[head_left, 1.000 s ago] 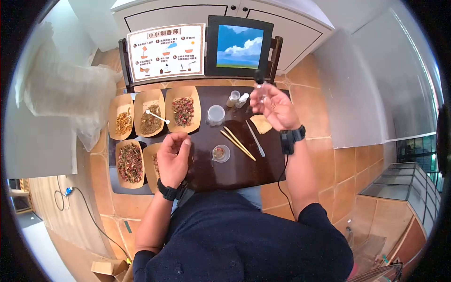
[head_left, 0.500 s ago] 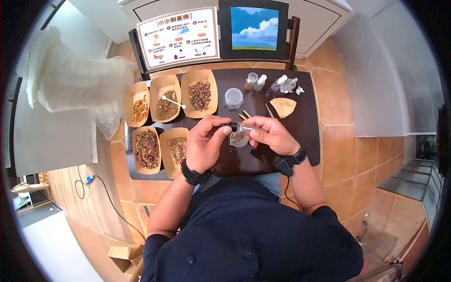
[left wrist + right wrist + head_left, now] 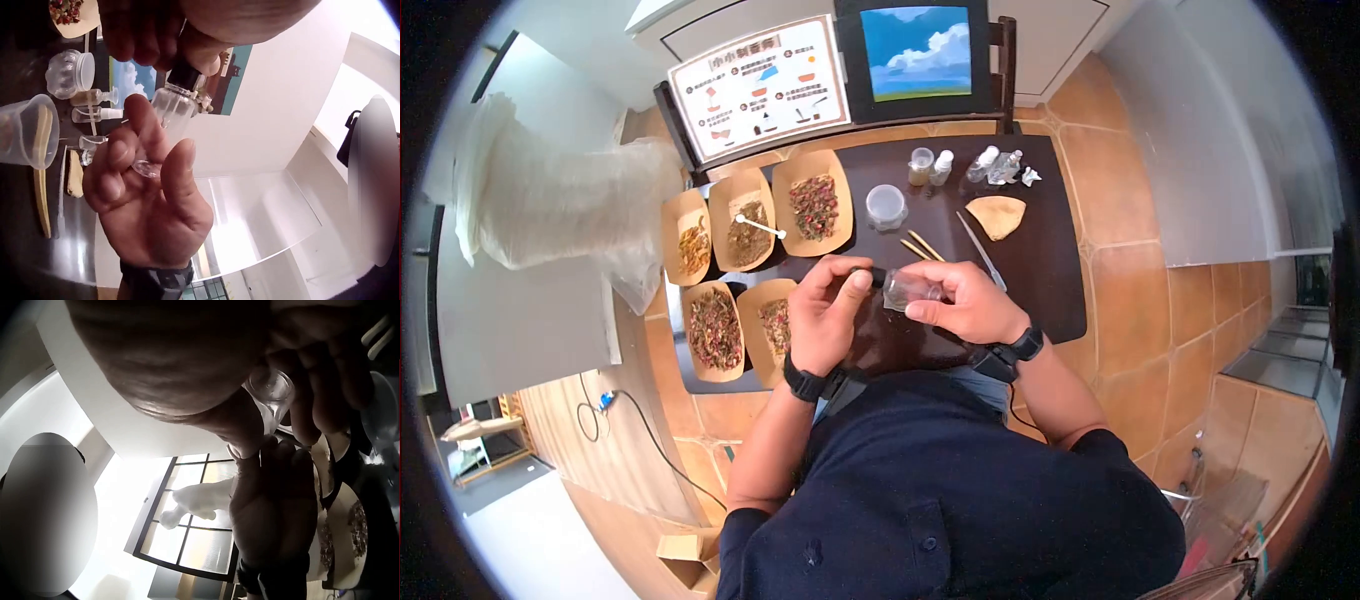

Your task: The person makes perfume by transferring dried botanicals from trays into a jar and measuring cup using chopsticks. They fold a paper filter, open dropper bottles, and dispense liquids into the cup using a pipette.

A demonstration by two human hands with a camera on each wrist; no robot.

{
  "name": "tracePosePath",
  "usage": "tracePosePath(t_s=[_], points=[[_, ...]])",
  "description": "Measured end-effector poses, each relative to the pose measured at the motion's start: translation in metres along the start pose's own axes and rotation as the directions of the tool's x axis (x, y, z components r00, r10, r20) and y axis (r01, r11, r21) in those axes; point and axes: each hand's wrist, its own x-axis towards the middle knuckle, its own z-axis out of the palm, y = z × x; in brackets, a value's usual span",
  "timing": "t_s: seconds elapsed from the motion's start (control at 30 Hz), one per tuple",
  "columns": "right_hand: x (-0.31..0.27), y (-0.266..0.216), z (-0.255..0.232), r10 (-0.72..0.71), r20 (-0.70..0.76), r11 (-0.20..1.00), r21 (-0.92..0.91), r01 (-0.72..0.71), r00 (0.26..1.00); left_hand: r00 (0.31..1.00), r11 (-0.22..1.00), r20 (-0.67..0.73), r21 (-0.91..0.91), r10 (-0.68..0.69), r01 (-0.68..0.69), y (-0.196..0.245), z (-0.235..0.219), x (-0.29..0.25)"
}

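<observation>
Both hands meet over the near part of the dark table around a small clear bottle (image 3: 914,287) with a black cap (image 3: 183,75). My left hand (image 3: 824,318) pinches the cap between thumb and fingers. The bottle's body is held by my right hand (image 3: 977,306), thumb on the near side. The bottle lies roughly sideways in the head view, cap toward the left hand. In the left wrist view the cap sits at the bottle's neck, and the glass looks see-through. Near the hands there, a clear plastic cup (image 3: 28,134) stands; the hands mostly hide it in the head view.
Paper trays of dried petals and herbs (image 3: 815,205) stand at the left, one with a white spoon (image 3: 760,226). Behind the hands are a lidded jar (image 3: 886,207), small bottles (image 3: 942,167), wooden sticks (image 3: 921,246), a plastic dropper (image 3: 982,250) and a tan folded piece (image 3: 997,216).
My right hand has brought the bottle down and left from its raised spot at the right. My left hand, empty before, has moved in and taken hold of the cap.
</observation>
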Motion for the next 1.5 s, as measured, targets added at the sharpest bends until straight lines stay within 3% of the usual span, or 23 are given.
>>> tracePosePath(t_s=[0.1,0.17,0.23,0.33,0.4,0.5,0.53,0.6,0.8,0.87,0.93,1.0,1.07,1.1,1.2,1.33,1.4,1.43,1.47,1.5], points=[[0.000,0.004,0.003,-0.008,-0.039,0.997,-0.076,0.005,0.999,0.972,0.960,0.098,0.164,0.212,-0.226,-0.015,-0.015,0.001],[0.000,0.005,0.007,-0.058,-0.042,0.989,-0.140,0.052,0.997,0.976,0.967,0.091,0.145,0.199,-0.211,-0.015,-0.017,0.000],[0.000,-0.004,0.004,-0.015,-0.025,0.990,-0.139,0.011,1.000,0.989,0.982,0.061,0.128,0.132,-0.139,-0.010,-0.013,-0.001],[0.001,-0.001,0.005,0.003,-0.010,0.998,-0.070,-0.004,1.000,0.982,0.973,0.111,0.156,0.154,-0.170,-0.010,-0.018,-0.001],[0.001,-0.001,0.005,0.033,0.010,0.993,-0.118,-0.031,0.999,0.974,0.958,0.141,0.200,0.179,-0.205,-0.008,-0.020,0.000],[0.000,-0.008,0.005,0.060,0.025,0.979,-0.195,-0.054,0.998,0.988,0.977,0.107,0.167,0.114,-0.131,-0.003,-0.016,-0.001],[0.000,-0.006,0.004,0.058,0.025,0.979,-0.195,-0.052,0.998,0.978,0.963,0.131,0.197,0.162,-0.186,-0.008,-0.019,0.001],[-0.001,0.000,0.005,0.019,0.016,0.988,-0.155,-0.017,1.000,0.965,0.943,0.157,0.229,0.208,-0.240,-0.011,-0.021,0.002],[0.001,0.011,0.008,0.010,-0.005,1.000,-0.005,-0.010,1.000,0.987,0.971,0.093,0.188,0.132,-0.148,-0.005,-0.011,0.001],[-0.002,0.004,0.009,-0.025,0.005,0.999,-0.026,0.025,1.000,0.957,0.927,0.142,0.246,0.254,-0.283,-0.011,-0.016,0.001],[-0.004,0.000,0.011,0.132,-0.001,0.947,0.295,-0.126,0.991,0.963,0.933,0.119,0.242,0.243,-0.266,-0.013,-0.016,-0.001],[-0.003,0.003,0.017,0.138,-0.003,0.945,0.299,-0.130,0.990,0.969,0.932,0.062,0.268,0.237,-0.245,-0.011,-0.014,-0.003],[-0.004,0.000,0.022,0.166,-0.109,0.944,0.304,-0.126,0.980,0.974,0.941,0.046,0.251,0.221,-0.225,-0.014,-0.014,-0.004],[-0.002,0.003,0.025,0.076,-0.147,0.962,0.270,-0.034,0.986,0.968,0.940,0.043,0.232,0.245,-0.249,-0.013,-0.013,-0.004],[0.000,0.004,0.030,0.000,-0.198,0.960,0.275,0.056,0.980,0.961,0.937,0.035,0.217,0.274,-0.275,-0.010,-0.010,-0.004],[0.004,0.013,0.035,-0.024,-0.257,0.944,0.313,0.106,0.966,0.962,0.934,0.013,0.235,0.273,-0.269,-0.009,-0.007,-0.004],[0.009,0.017,0.037,-0.267,-0.366,0.915,0.192,0.353,0.891,0.970,0.941,0.028,0.235,0.242,-0.242,-0.010,-0.008,-0.005],[0.007,0.016,0.036,-0.266,-0.366,0.916,0.193,0.353,0.892,0.976,0.948,0.045,0.234,0.211,-0.216,-0.011,-0.008,-0.005],[0.003,0.013,0.033,-0.165,-0.323,0.926,0.275,0.260,0.932,0.976,0.948,0.044,0.234,0.212,-0.217,-0.012,-0.007,-0.004],[0.001,0.011,0.031,-0.067,-0.270,0.922,0.351,0.163,0.961,0.984,0.978,0.065,0.111,0.167,-0.174,-0.013,-0.006,-0.003]])
